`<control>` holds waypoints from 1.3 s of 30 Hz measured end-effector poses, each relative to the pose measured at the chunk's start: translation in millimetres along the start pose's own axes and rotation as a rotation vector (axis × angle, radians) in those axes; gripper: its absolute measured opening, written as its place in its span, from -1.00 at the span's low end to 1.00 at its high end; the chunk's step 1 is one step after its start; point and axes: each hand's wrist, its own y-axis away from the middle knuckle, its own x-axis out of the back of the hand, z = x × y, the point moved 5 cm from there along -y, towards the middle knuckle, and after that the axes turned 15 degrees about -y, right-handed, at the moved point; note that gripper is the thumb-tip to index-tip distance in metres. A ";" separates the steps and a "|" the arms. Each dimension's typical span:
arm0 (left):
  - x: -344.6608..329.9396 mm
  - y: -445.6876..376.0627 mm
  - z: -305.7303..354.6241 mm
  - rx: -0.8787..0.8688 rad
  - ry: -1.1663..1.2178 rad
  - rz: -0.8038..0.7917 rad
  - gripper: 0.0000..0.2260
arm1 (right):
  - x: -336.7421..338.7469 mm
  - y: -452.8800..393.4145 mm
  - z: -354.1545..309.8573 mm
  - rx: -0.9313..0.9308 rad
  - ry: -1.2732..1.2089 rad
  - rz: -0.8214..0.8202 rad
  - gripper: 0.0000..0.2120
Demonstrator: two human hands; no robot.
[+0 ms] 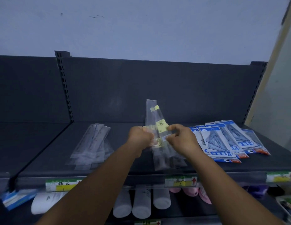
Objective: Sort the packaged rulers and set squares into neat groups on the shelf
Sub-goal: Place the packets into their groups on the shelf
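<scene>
I've got both hands up mid-shelf on one bundle: clear plastic sleeves w/ yellow labels, long narrow ruler packs [155, 125]. Left hand [140, 137] is curled round the bundle's left edge; right hand [179, 138] pinches the right edge, thumb and forefinger on the yellow label. Bundle sits directly btwn the two hands, tipped up, top end toward the dark back panel [157, 88], bottom end toward me, so the long axis runs roughly front-to-back, leaning a bit left at the top. More clear sleeves [169, 159] lie flat on the dark grey shelf [125, 163] just under the hands; can't tell if they touch the held bundle.

The other groups: a loose fan of clear ruler sleeves [92, 146] to the left, near the left hand, axis slanting up-right. Blue-and-white set square packs [226, 140] are fanned to the right, just beside the right hand.

My read: the held packs match the clear fan, so the left hand is the nearer carrier; the bundle's axis needs only a slight turn to lie parallel w/ that pile. Sleeves look slippery, may splay when set down.
</scene>
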 end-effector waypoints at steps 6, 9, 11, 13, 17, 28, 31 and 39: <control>7.2 3.2 -7.0 -0.043 -0.016 0.024 -0.90 | -3.5 -1.8 7.4 -0.036 0.295 -0.044 -0.75; 14.5 6.3 -8.4 -0.066 -0.008 0.044 -0.87 | -8.4 1.9 -1.1 0.016 0.382 -0.015 -0.68; 22.5 9.2 -9.9 -0.078 -0.021 0.061 -0.82 | -20.0 4.3 -15.1 0.082 0.256 -0.046 -0.68; 33.8 12.2 -12.2 -0.101 -0.035 0.086 -0.74 | -41.5 7.1 -29.5 0.109 0.047 -0.150 -0.69; 72.0 15.3 -22.8 -0.145 -0.096 0.189 -0.59 | -89.4 9.5 -50.5 0.080 -0.100 -0.241 -0.63; 171.3 12.4 -70.0 0.026 -0.531 0.296 -0.76 | -209.3 19.3 -80.5 0.106 0.087 -0.418 -0.70; 177.8 5.8 -81.4 0.035 -0.677 0.257 -0.60 | -222.8 20.7 -75.8 0.080 0.180 -0.444 -0.75; 193.3 -15.5 -100.6 0.057 -0.744 0.157 -0.59 | -216.8 23.9 -71.4 -0.081 0.292 -0.404 -0.75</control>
